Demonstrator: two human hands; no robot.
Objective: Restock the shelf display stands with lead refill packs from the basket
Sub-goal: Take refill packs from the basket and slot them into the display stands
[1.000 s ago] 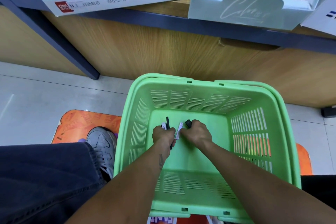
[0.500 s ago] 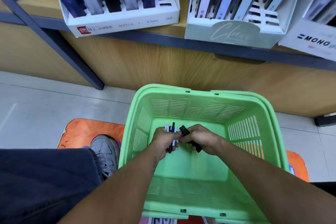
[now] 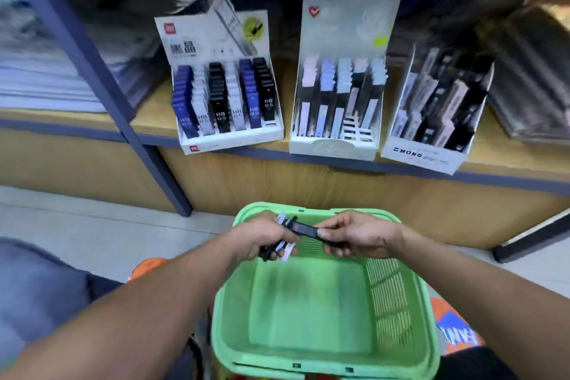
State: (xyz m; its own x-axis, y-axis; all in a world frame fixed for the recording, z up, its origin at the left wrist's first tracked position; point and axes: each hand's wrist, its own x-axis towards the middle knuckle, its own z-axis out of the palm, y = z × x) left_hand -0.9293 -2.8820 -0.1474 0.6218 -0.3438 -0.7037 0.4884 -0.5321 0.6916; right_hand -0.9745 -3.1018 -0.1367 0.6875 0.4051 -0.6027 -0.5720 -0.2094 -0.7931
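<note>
I had both forearms stretched out over the green basket point(image 3: 324, 348), the hands meeting above its far rim. My left hand point(image 3: 262, 236) was curled round a small bundle of lead refill packs point(image 3: 282, 248), black and white ones, their ends sticking out past the fingers on both sides. My right hand point(image 3: 357, 237) pinched one black pack point(image 3: 305, 230) between thumb and fingertips, holding it nearly level with its far end touching the bundle in the left hand.

The basket's floor under the hands showed bare green plastic. On the wooden shelf point(image 3: 154, 116) beyond stood three display stands side by side: at left the HB 0.5 stand point(image 3: 226, 95) with rows of blue, white and black packs; in the middle a pale stand point(image 3: 337, 86) with pastel packs and some bare slots near its front; at right the MONO stand point(image 3: 431, 108), blurred. A dark blue upright post point(image 3: 101, 83) crossed the shelf at left. Farther up, everything was smeared by motion and I could not tell what it was.
</note>
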